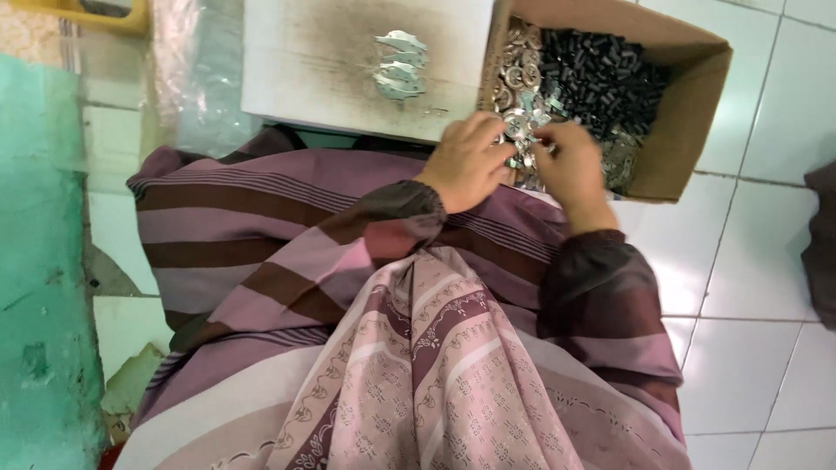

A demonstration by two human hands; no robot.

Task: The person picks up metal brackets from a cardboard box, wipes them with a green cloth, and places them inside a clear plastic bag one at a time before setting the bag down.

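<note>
Small silvery metal parts [521,124] pinched between both hands at the near edge of an open cardboard box [688,130] on a white tiled floor [758,261]. Left hand [470,161] and right hand [570,165] close together, fingers curled narrow around the parts. Inside the box: more silvery pieces on the left, a heap of small black cylinders [601,78] on the right. Just beside the box, a scuffed white board [313,61] carrying a short row of finished metal pieces [399,65]. Striped mauve clothing below.
</note>
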